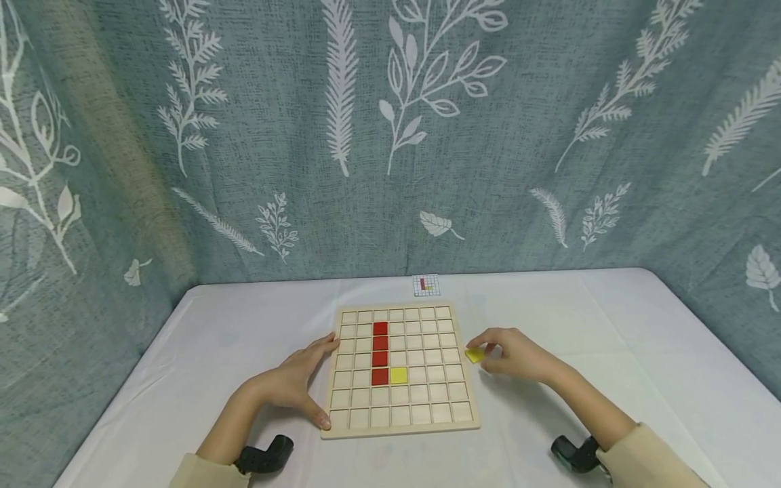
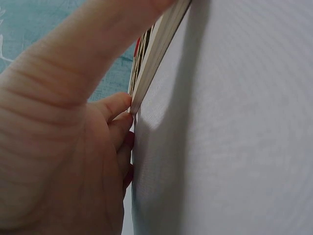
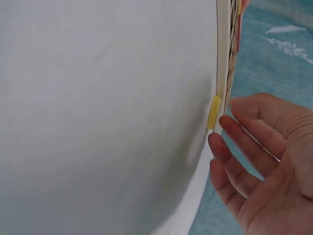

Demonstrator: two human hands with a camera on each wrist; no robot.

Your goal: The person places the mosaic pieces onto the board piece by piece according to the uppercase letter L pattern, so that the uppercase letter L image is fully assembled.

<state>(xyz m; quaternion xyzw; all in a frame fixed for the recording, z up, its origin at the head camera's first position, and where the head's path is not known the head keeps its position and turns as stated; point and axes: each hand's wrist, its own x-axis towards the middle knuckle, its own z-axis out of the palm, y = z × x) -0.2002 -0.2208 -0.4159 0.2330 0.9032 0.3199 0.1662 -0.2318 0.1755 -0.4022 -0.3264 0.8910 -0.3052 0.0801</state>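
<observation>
A wooden grid board lies on the table, with several red tiles in one column and a yellow tile beside the lowest red one. My left hand is spread along the board's left side, thumb at the near corner and fingertips touching the edge farther up. Just off the board's right edge, a loose yellow tile lies on the table. Around it hover the loosely bent fingers of my right hand. In the right wrist view, the fingertips are close to this tile without visibly pinching it.
A small pattern card with a red and yellow grid drawing lies behind the board. White cloth covers the table. A green leaf-patterned curtain hangs at the back and sides. Each wrist wears a black device.
</observation>
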